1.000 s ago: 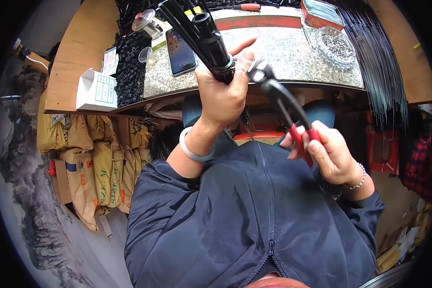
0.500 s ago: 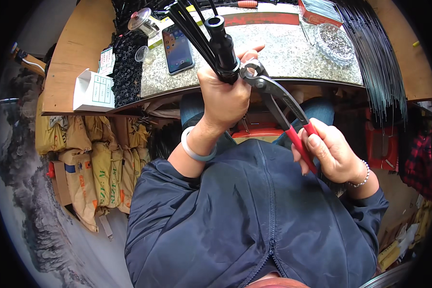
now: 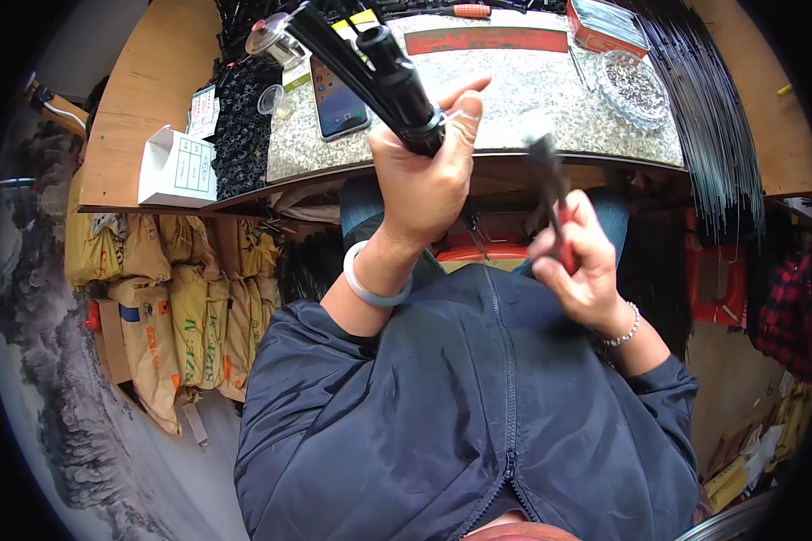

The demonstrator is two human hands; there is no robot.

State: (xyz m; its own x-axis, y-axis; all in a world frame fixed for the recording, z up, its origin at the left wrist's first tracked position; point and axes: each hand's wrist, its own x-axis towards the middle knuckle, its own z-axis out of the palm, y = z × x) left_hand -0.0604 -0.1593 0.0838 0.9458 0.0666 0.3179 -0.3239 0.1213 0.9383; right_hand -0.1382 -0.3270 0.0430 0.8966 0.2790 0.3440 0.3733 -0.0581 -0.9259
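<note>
My left hand (image 3: pixel 424 176) grips a thick bundle of black cables (image 3: pixel 370 63) bound by a thin tie, and holds it up over the bench edge. A pale bangle (image 3: pixel 374 288) sits on that wrist. My right hand (image 3: pixel 582 261) is closed on red-handled pliers (image 3: pixel 550 185). Their dark jaws are blurred and point up, a short way right of the bundle and apart from it. A thin bracelet (image 3: pixel 624 332) circles the right wrist.
A speckled stone slab (image 3: pixel 532 99) tops the wooden bench (image 3: pixel 153 117). On it lie a phone (image 3: pixel 338 99), a round clear dish (image 3: pixel 636 86) and a red tin (image 3: pixel 604 22). Black strands (image 3: pixel 708 117) hang at right. A white box (image 3: pixel 176 167) and yellow sacks (image 3: pixel 167 307) sit at left.
My right hand drew the pliers away from the bundle and swung them upright. My left hand with the cable bundle shifted slightly right.
</note>
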